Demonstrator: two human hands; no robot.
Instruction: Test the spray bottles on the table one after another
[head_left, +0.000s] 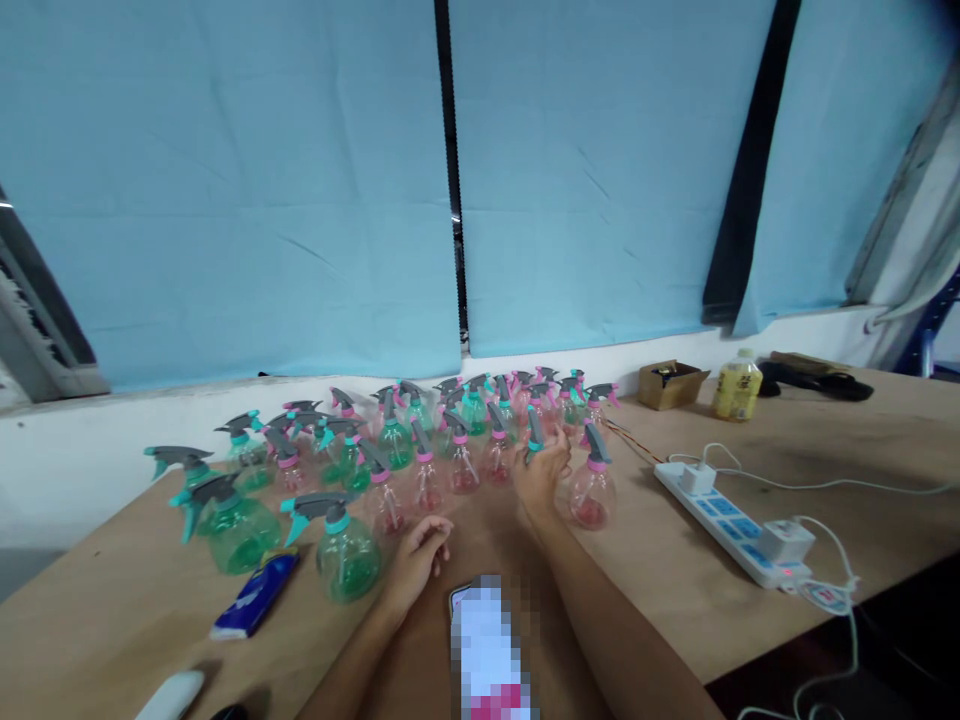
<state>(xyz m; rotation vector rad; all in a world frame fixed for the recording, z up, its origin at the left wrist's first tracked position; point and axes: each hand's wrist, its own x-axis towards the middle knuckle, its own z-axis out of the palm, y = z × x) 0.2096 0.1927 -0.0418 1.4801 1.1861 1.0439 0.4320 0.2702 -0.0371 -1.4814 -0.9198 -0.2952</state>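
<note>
Many round, clear spray bottles stand in rows on the wooden table, tinted green or pink, with grey trigger heads. My right hand (541, 470) is wrapped round a spray bottle (535, 428) with a teal collar in the front row; most of its body is hidden behind the hand. Just to the right is a pink spray bottle (592, 494). My left hand (421, 562) rests near the table surface, fingers loosely bent and apart, with nothing visible in it. It is nearest to a green spray bottle (349, 562) on its left and a pink spray bottle (388, 503) behind it.
A phone (487, 640) lies between my forearms. To the left are a blue packet (256, 595) and a white object (172, 695). On the right, a power strip (731, 525) trails cables; behind it stand a cardboard box (670, 388) and a yellow-labelled drink bottle (736, 388).
</note>
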